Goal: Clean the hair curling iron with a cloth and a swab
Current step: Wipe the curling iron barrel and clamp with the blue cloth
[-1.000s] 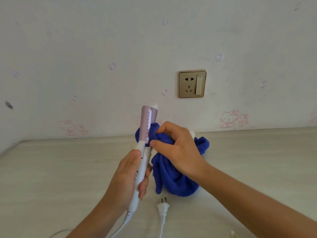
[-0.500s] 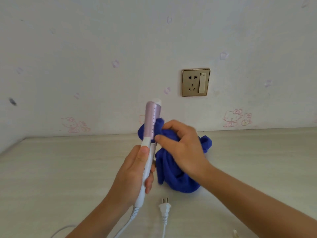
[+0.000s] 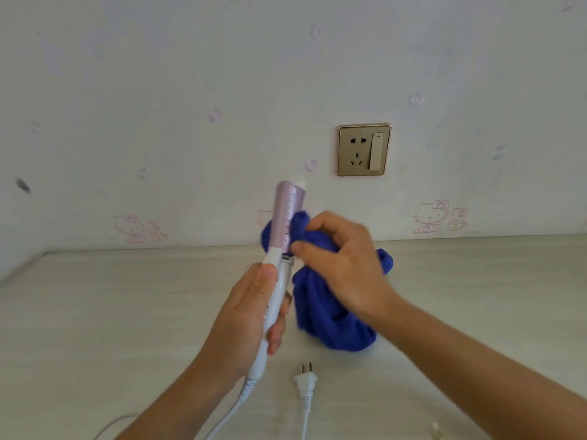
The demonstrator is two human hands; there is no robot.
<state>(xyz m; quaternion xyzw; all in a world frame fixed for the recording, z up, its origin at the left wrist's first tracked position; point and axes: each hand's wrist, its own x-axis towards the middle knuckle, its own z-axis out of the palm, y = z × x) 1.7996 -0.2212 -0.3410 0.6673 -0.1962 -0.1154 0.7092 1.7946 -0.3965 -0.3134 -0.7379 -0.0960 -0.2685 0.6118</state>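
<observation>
- Two bare hands meet in the middle of the head view, over a pale wood-grain table (image 3: 95, 312) that runs back to a white wall (image 3: 190, 74).
- The left hand (image 3: 244, 315) grasps the white handle of the curling iron (image 3: 279, 281), with the thumb laid up along the handle's near side and the fingers wrapped round behind it.
- The iron stands nearly upright, tilted slightly to the right, lifted clear of the table, its pink barrel and white tip at the top.
- The right hand (image 3: 343, 268) clutches a blue cloth (image 3: 327, 325), fingers curled into its folds, and presses the bunched cloth against the right side of the barrel's lower part.
- Part of the cloth shows behind the barrel on its left side; the rest hangs below the right hand, and whether it touches the table cannot be told.
- A white cord (image 3: 222, 420) leaves the bottom of the handle toward the lower left.
- A white two-pin plug (image 3: 305, 381) lies on the table just below the cloth, pins toward the wall.
- A gold-framed wall socket (image 3: 364, 150) with a switch sits above and to the right of the iron's tip.
- Pink cartoon cat stickers (image 3: 440, 215) line the wall's base.
</observation>
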